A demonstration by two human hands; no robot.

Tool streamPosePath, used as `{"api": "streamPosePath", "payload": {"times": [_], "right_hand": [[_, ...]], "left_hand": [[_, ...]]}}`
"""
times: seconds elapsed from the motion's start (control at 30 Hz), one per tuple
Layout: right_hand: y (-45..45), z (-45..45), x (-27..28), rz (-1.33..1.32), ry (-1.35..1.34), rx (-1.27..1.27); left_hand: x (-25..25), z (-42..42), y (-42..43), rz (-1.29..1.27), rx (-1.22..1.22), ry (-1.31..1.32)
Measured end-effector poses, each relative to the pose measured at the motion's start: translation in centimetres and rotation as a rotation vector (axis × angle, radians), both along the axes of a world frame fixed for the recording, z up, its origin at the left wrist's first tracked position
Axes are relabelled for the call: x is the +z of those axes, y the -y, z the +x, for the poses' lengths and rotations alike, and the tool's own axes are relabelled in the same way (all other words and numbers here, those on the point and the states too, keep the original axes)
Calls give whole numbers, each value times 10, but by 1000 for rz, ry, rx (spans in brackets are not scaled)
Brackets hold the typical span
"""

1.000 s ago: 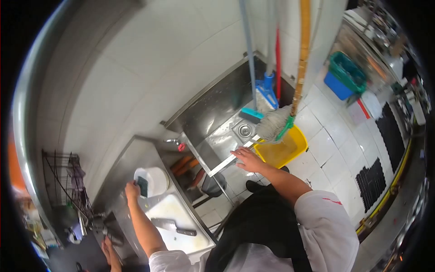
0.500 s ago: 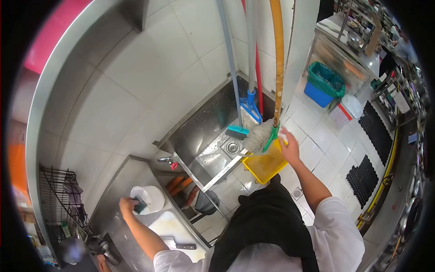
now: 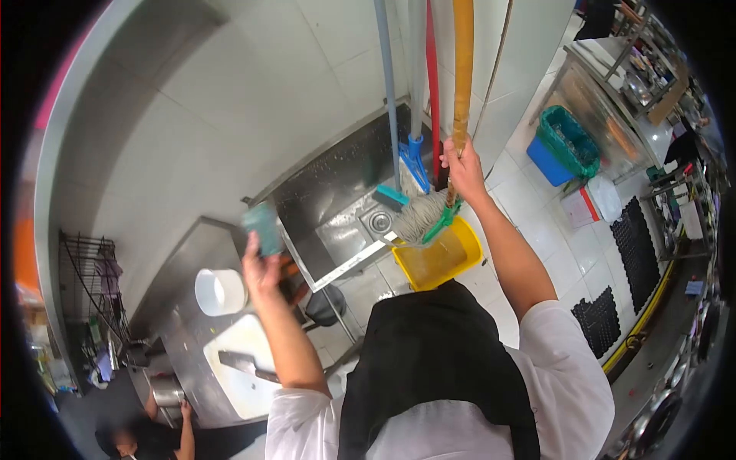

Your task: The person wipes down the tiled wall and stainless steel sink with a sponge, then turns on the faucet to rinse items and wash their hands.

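My left hand (image 3: 262, 270) is raised near the sink's left corner, its fingers closed on a blue-green scouring pad (image 3: 263, 228), blurred by motion. Below it, a white round tub (image 3: 220, 292) stands on the steel counter. My right hand (image 3: 464, 166) is wrapped round the lower part of a mop's yellow handle (image 3: 462, 73). The mop's grey string head (image 3: 420, 218), with a green clamp, hangs between the steel sink (image 3: 330, 270) and a yellow bucket (image 3: 462, 253).
A knife (image 3: 247, 363) lies on a white cutting board (image 3: 218, 383). A blue-handled mop (image 3: 414, 161) and a teal brush (image 3: 392, 196) stand in the sink. At lower left a co-worker holds a metal pot (image 3: 167, 389). A blue bin (image 3: 550, 157) stands to the right.
My left hand has lifted the scouring pad out of the white tub and toward the sink. My right hand, free before, has taken hold of the yellow mop handle.
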State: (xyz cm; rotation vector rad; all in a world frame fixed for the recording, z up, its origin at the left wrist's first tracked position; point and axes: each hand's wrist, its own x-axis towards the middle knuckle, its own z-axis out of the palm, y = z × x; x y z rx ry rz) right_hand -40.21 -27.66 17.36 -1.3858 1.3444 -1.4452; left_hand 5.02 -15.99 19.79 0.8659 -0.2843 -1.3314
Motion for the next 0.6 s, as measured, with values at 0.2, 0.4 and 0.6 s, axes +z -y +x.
{"api": "streamPosePath", "payload": {"times": [0.2, 0.4, 0.6], "right_hand": [[8, -9, -9, 47, 31, 103], [4, 17, -27, 217, 109, 80], [-9, 36, -15, 115, 119, 97]], "left_hand": [[-59, -112, 8, 82, -21, -73], [-53, -137, -19, 199, 92, -44], [-66, -127, -32, 176, 121, -3]]}}
